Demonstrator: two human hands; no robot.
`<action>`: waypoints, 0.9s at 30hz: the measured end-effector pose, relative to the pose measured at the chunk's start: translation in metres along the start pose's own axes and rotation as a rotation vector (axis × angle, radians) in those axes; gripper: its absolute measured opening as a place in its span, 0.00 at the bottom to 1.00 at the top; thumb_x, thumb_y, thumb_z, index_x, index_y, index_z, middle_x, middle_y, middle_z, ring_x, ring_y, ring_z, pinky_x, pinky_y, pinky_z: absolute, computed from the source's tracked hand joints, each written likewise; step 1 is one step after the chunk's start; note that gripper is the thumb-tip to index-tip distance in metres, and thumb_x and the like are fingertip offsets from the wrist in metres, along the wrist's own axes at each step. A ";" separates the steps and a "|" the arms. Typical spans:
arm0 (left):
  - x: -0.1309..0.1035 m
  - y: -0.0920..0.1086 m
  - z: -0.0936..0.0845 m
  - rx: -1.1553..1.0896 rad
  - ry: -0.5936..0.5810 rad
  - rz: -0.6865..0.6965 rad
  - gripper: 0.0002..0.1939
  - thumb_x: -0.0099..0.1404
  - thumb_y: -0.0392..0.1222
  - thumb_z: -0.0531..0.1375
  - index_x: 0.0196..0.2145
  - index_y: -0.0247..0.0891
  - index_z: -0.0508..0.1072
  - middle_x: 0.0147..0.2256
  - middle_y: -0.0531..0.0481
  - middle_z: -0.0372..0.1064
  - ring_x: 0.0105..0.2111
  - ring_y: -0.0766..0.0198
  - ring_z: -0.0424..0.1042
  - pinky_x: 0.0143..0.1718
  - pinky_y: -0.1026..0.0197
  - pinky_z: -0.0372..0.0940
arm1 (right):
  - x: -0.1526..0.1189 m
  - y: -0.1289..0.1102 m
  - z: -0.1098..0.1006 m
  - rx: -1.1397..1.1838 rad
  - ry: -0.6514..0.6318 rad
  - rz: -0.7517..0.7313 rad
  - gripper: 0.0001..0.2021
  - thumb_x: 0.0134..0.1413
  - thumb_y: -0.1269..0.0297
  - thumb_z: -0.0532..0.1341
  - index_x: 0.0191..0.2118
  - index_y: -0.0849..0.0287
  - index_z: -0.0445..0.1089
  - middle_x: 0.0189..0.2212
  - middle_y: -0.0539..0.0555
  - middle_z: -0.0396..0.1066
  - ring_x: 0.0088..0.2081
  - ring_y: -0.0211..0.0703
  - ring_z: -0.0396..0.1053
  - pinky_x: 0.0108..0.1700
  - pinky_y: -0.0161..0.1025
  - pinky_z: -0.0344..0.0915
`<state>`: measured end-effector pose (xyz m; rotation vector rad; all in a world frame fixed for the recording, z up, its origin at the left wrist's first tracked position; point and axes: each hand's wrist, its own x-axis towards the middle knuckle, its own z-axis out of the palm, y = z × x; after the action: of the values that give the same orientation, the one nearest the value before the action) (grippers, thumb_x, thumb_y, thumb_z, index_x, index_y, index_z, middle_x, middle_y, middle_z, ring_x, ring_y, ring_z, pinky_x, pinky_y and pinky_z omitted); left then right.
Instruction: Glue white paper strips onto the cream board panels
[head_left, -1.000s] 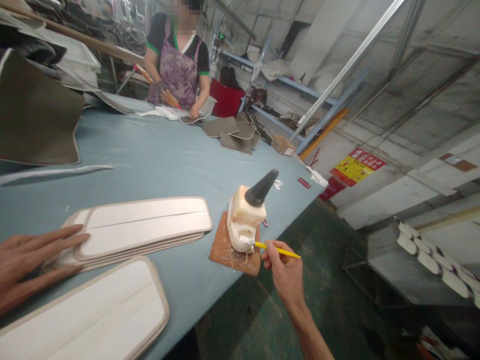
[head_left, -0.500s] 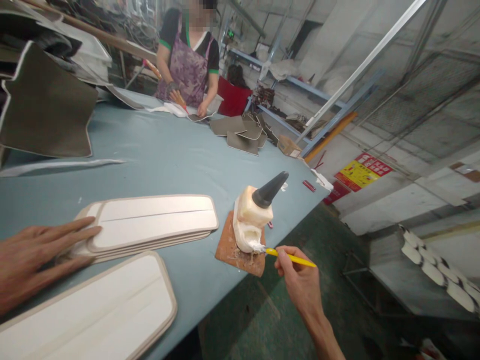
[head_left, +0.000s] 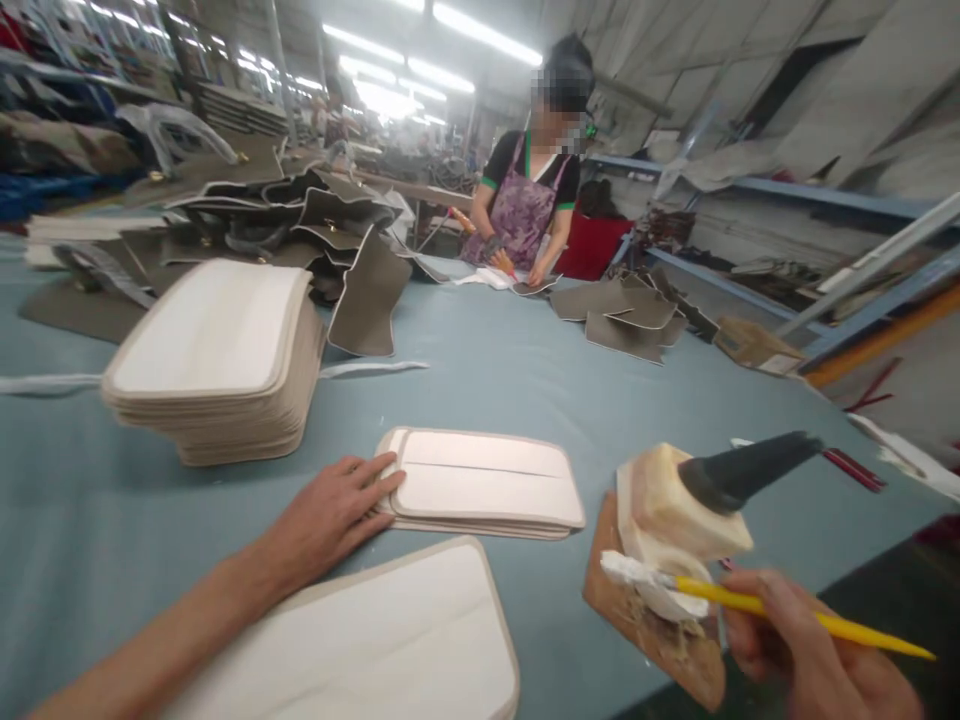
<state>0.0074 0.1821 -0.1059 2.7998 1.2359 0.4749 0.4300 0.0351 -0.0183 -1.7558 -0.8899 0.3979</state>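
My right hand (head_left: 817, 640) pinches a yellow-handled brush (head_left: 757, 603), its bristles loaded with thick white paste. The brush tip is just in front of a cream plastic glue container (head_left: 675, 505) with a black conical spout and a cut-out opening. Under the container lies a brown board (head_left: 630, 630). With fingers spread, my left hand (head_left: 330, 520) rests on the left end of a small stack of white panels (head_left: 487, 470) with beige borders. Nearer to me lies another, larger white panel (head_left: 390, 640), partly behind my left forearm.
A tall stack of beige-edged panels (head_left: 217, 340) stands at left on the blue-grey table (head_left: 480, 390). Behind it are heaped dark olive pieces (head_left: 367, 290). A co-worker in a purple apron (head_left: 517, 215) handles material across the table. Flat olive pieces (head_left: 630, 310) and a cardboard box (head_left: 754, 345) lie at far right.
The brush has lifted out of the container's opening with white paste on its bristles. My view has swung left, bringing the tall panel stack into sight. My left hand stays on the small stack.
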 end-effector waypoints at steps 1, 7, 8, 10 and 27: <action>-0.001 0.000 -0.001 -0.007 -0.003 0.004 0.19 0.76 0.48 0.54 0.61 0.47 0.69 0.64 0.43 0.67 0.52 0.53 0.72 0.54 0.48 0.68 | 0.000 -0.009 0.019 0.029 -0.077 -0.003 0.20 0.52 0.40 0.66 0.29 0.54 0.75 0.17 0.51 0.65 0.20 0.47 0.64 0.23 0.44 0.62; -0.004 -0.002 -0.006 -0.058 -0.014 0.004 0.17 0.75 0.48 0.55 0.59 0.48 0.70 0.61 0.45 0.68 0.52 0.56 0.72 0.52 0.54 0.68 | -0.005 -0.044 0.150 0.256 -0.438 -0.076 0.18 0.61 0.46 0.60 0.42 0.58 0.71 0.23 0.48 0.70 0.23 0.39 0.63 0.28 0.37 0.64; -0.004 -0.002 -0.006 -0.063 -0.012 -0.007 0.16 0.76 0.48 0.54 0.58 0.48 0.70 0.60 0.44 0.68 0.52 0.56 0.73 0.51 0.55 0.68 | -0.006 -0.046 0.168 0.286 -0.475 -0.087 0.18 0.62 0.46 0.60 0.43 0.58 0.70 0.24 0.48 0.70 0.23 0.38 0.63 0.27 0.36 0.62; -0.003 0.000 -0.005 -0.071 -0.014 -0.029 0.16 0.76 0.47 0.54 0.57 0.48 0.70 0.56 0.45 0.69 0.49 0.58 0.73 0.49 0.57 0.68 | -0.010 -0.047 0.196 0.321 -0.551 -0.104 0.19 0.63 0.45 0.59 0.43 0.58 0.69 0.25 0.48 0.70 0.22 0.36 0.60 0.24 0.35 0.59; -0.007 -0.004 0.001 -0.099 -0.014 -0.035 0.16 0.78 0.48 0.50 0.57 0.47 0.71 0.55 0.45 0.70 0.50 0.56 0.73 0.49 0.55 0.70 | -0.013 -0.040 0.238 0.210 -0.699 -0.116 0.25 0.62 0.40 0.60 0.37 0.62 0.76 0.22 0.48 0.65 0.22 0.35 0.57 0.23 0.35 0.53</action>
<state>0.0003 0.1794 -0.1094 2.6902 1.2216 0.4989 0.2522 0.1895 -0.0709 -1.3658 -1.3714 1.0248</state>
